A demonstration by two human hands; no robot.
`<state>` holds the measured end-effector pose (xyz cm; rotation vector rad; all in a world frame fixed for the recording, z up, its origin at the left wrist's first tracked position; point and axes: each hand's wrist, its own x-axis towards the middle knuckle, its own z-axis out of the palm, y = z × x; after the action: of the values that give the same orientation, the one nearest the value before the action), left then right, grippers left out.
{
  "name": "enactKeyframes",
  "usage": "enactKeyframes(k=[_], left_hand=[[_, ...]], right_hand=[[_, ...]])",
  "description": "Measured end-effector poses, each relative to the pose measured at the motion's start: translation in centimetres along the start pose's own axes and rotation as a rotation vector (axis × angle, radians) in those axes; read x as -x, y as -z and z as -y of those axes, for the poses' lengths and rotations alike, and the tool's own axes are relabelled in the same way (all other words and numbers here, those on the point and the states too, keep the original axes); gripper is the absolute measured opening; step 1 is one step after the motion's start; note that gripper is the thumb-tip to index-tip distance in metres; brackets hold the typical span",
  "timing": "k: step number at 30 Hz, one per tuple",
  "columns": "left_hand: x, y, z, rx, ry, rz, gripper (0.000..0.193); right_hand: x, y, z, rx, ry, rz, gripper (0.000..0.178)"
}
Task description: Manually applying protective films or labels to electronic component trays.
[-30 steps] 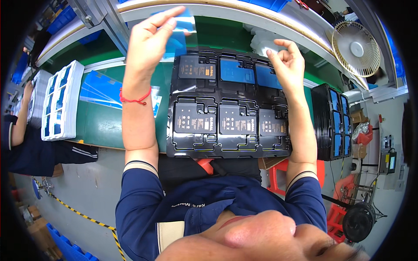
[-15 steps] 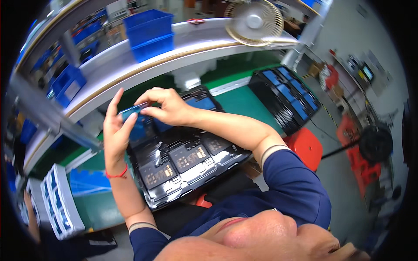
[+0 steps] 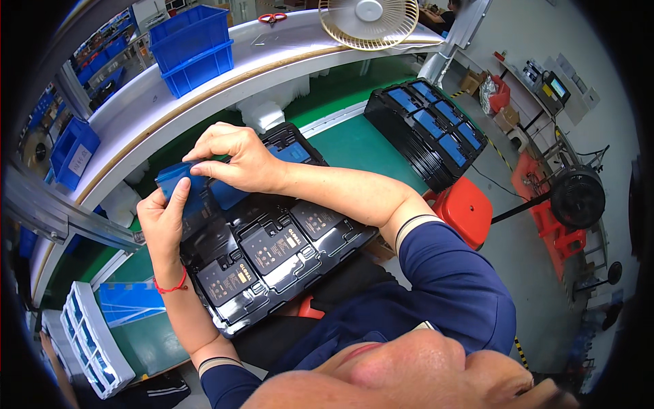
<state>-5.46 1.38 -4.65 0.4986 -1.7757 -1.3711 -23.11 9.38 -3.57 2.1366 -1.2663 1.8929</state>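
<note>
Head view: left hand (image 3: pixel 161 218) and right hand (image 3: pixel 235 157) both pinch a translucent blue sheet (image 3: pixel 170 177) above the black tray (image 3: pixel 272 300) of dark flat packs (image 3: pixel 271 248); farther right, stacked trays (image 3: pixel 398 146) stand on the green counter (image 3: pixel 344 151).

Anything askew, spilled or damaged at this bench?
Nothing visibly spilled or damaged. Slightly untidy: the loose blue sheets on the green bench, left of the loaded black tray; their edges splay at differing angles instead of lining up.
</note>
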Motion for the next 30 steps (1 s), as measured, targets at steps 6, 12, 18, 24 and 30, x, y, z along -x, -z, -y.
enactKeyframes(k=[6,12,18,24,30], left_hand=[[-0.3,1.6,-0.4,-0.487,-0.107,-0.114,0.039],[-1.9,6.3,0.0,-0.641,-0.085,-0.562,0.048],[-0.9,4.7,-0.4,-0.501,-0.238,-0.304,0.025],[-1.1,1.5,-0.3,-0.462,-0.275,0.075,0.033],[-1.2,2.0,0.5,-0.489,-0.178,0.039,0.029]], right_hand=[[-0.5,1.0,0.3,-0.312,-0.233,-0.072,0.007],[-2.0,3.8,-0.9,-0.826,-0.367,-0.401,0.023],[-1.5,2.6,0.1,-0.520,-0.462,-0.090,0.067],[-0.1,0.5,0.7,-0.127,-0.328,0.150,0.081],[0.2,-0.1,0.3,-0.247,-0.551,0.111,0.054]])
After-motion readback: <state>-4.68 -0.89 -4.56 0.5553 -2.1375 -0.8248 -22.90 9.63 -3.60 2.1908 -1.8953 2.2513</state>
